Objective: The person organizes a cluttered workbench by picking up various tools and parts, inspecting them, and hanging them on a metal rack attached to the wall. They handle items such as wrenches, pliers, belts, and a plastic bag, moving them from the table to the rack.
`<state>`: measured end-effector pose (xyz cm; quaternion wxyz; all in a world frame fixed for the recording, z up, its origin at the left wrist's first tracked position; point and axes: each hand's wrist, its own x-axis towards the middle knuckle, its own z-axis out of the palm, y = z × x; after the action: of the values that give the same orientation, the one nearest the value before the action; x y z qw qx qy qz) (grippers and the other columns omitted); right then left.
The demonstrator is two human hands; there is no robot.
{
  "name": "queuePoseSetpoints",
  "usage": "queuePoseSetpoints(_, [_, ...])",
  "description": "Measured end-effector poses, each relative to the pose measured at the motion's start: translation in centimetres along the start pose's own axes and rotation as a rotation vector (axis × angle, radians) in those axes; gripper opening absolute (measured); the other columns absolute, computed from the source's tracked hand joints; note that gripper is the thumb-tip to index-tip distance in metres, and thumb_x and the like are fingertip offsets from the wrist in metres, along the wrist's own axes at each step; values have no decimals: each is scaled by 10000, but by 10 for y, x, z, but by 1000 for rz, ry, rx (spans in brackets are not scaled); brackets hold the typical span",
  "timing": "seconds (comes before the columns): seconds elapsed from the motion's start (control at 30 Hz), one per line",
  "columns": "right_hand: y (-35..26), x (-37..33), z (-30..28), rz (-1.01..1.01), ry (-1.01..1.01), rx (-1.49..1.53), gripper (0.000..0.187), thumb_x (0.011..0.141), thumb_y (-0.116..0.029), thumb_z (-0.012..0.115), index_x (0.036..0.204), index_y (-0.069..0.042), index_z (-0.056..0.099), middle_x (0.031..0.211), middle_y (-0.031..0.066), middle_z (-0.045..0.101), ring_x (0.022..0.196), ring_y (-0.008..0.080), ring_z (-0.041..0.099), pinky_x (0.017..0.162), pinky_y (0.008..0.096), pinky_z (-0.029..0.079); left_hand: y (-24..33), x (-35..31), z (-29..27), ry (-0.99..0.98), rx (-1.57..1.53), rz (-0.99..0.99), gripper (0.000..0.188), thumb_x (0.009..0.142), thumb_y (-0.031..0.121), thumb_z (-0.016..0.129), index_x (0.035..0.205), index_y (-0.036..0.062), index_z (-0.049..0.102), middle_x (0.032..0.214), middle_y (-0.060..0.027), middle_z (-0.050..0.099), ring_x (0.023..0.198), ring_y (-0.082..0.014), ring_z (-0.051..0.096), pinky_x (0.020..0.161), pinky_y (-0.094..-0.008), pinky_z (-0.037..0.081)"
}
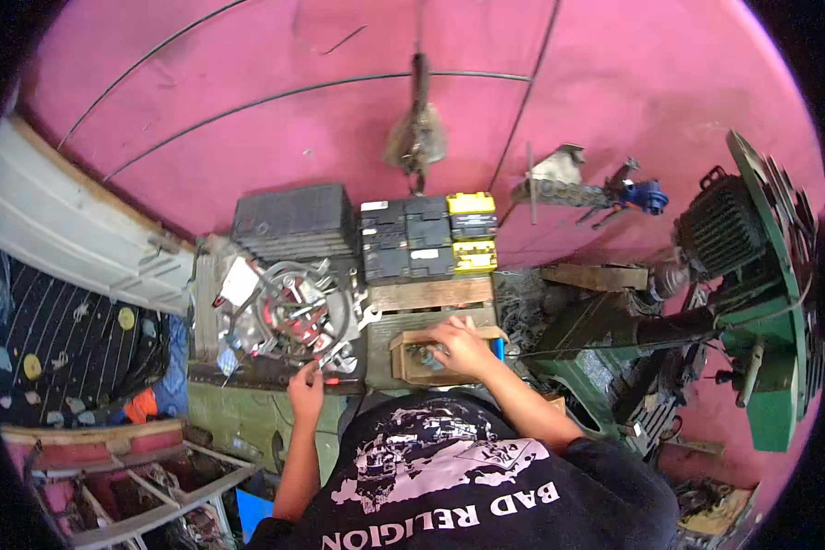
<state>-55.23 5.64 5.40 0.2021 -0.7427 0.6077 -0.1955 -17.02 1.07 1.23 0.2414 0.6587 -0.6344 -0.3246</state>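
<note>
R hand (463,352) over box (422,378), contents (419,355) unclear

Box is at 5–6 o'clk of view, partly covered; R fingers bent, grip cannot tell. L hand (305,385) at 7–8 o'clk, near small red item (331,380); finger grip also can't tell.

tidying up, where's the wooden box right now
In the head view, the wooden box sits slightly right of centre on the bench, in front of the black and yellow cases, the right hand over it.
</note>
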Motion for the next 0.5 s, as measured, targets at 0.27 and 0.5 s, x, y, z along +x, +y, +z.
queuePoseSetpoints(0.27, [-41, 100, 110, 248, -226, 222, 481, 890, -311, 726, 1259, -17, 634, 1054, 175, 752, 998, 380, 697, 900, 451, 541, -124, -2, -2, 33, -6, -16, 451, 922, 251, 717, 1286, -7, 642, 1120, -186, 731, 912, -262, 699, 798, -368, 542])
queuePoseSetpoints(0.5, [-78, 162, 208, 640, -179, 388, 993, 800, -476, 766, 1526, 28, 315, 1289, 286, 642, 1180, 447, 633, 1019, 466, 501, -117, 70, -22, -251, -749, -701, 518, 941, 420, 709, 1335, 103, 599, 1215, -48, 666, 979, -174, 620, 785, -351, 465])
